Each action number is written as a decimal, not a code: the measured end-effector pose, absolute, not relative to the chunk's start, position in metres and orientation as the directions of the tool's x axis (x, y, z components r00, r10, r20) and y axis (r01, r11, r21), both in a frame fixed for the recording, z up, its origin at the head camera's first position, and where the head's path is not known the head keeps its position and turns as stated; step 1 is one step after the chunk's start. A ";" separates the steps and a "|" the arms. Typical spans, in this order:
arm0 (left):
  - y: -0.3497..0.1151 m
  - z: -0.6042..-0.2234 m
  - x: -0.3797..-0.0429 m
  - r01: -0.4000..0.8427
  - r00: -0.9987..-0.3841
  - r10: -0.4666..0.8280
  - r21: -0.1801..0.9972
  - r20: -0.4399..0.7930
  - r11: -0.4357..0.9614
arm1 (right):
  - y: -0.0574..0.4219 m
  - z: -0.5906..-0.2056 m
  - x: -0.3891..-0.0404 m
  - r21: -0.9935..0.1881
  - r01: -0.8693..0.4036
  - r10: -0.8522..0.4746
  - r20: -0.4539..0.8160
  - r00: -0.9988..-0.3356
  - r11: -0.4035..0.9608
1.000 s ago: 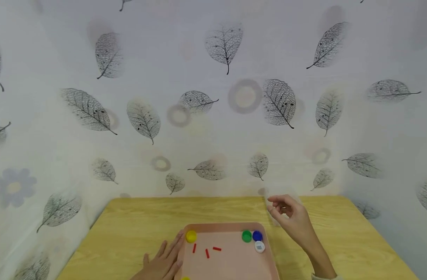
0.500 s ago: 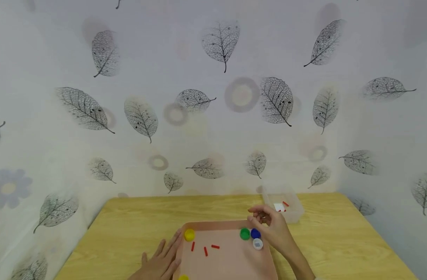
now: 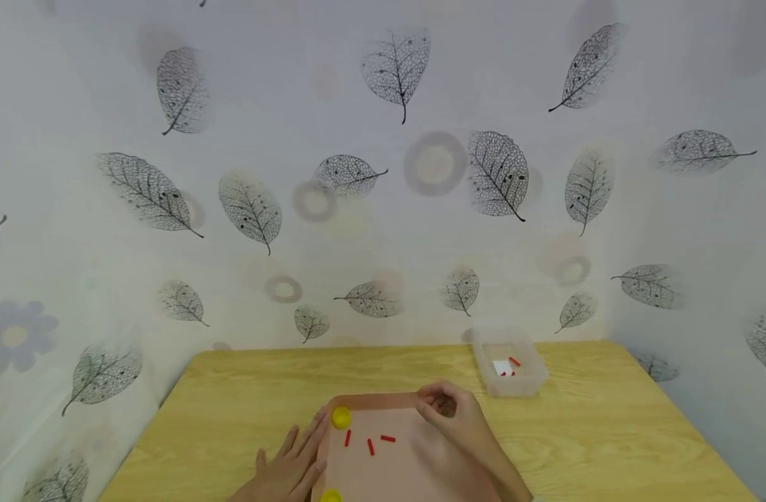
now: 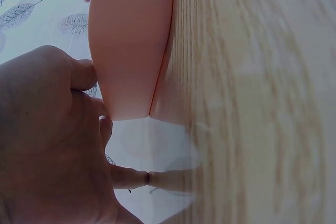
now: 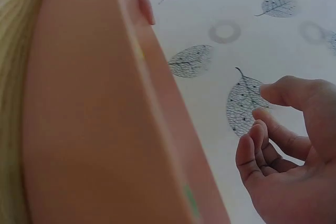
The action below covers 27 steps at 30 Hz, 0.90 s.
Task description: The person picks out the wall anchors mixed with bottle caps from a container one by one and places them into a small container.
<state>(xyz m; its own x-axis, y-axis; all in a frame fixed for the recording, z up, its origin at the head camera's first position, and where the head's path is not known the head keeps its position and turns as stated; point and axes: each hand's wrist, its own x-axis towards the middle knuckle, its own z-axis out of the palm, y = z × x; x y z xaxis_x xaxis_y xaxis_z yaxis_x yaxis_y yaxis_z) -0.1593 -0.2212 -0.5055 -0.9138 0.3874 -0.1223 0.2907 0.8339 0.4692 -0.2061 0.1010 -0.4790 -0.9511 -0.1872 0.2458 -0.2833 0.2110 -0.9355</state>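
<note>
My left hand (image 3: pixel 285 470) lies with extended fingers along the left side of a pink tray (image 3: pixel 414 481); in the left wrist view its fingertips meet the tray wall (image 4: pixel 131 40). Over the tray's back right part hovers my right hand (image 3: pixel 455 418), thumb and fingers bent toward each other. In the right wrist view a gap shows between thumb and index finger, and I cannot tell whether something small is held. Inside the tray are a yellow cap (image 3: pixel 341 417), another yellow cap (image 3: pixel 331 496) and three short red sticks (image 3: pixel 370 447). The right hand hides the tray's back right corner.
A translucent plastic box (image 3: pixel 530 376) stands behind the tray to the right, with several red sticks and a white piece (image 3: pixel 502 367) inside. The wooden table (image 3: pixel 245 376) ends at a wall (image 3: pixel 383 237) covered in leaf-print sheeting.
My right hand has moved left from above the box to over the tray, uncovering the box and covering the green, blue and white caps. The left hand has stayed at the tray's side.
</note>
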 end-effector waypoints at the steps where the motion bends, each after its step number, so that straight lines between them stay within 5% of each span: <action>1: -0.221 -0.506 -0.159 0.292 -0.914 0.387 0.466 -0.121 0.835 | 0.099 -0.482 -0.207 -0.930 -0.300 -0.192 0.261 -0.946 0.210; 6: -0.221 -0.505 -0.160 0.280 -0.915 0.382 0.472 -0.133 0.836 | 0.089 -0.489 -0.207 -0.892 -0.377 -0.217 0.328 -0.919 0.249; 11: -0.220 -0.503 -0.160 0.261 -0.914 0.373 0.476 -0.157 0.840 | 0.079 -0.494 -0.205 -0.922 -0.290 -0.293 0.212 -0.932 0.256; 27: -0.218 -0.498 -0.156 0.272 -0.911 0.384 0.482 -0.149 0.833 | 0.067 -0.518 -0.203 -0.918 -0.238 -0.322 0.132 -0.938 0.318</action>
<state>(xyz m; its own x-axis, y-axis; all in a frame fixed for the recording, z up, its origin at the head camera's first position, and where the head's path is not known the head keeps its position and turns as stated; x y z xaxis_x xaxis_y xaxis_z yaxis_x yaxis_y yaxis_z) -0.1564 -0.2176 -0.4977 -0.9112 0.3840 -0.1491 0.2720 0.8327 0.4823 -0.2027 0.0666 -0.5177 -0.9377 -0.3216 0.1316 -0.2379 0.3182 -0.9177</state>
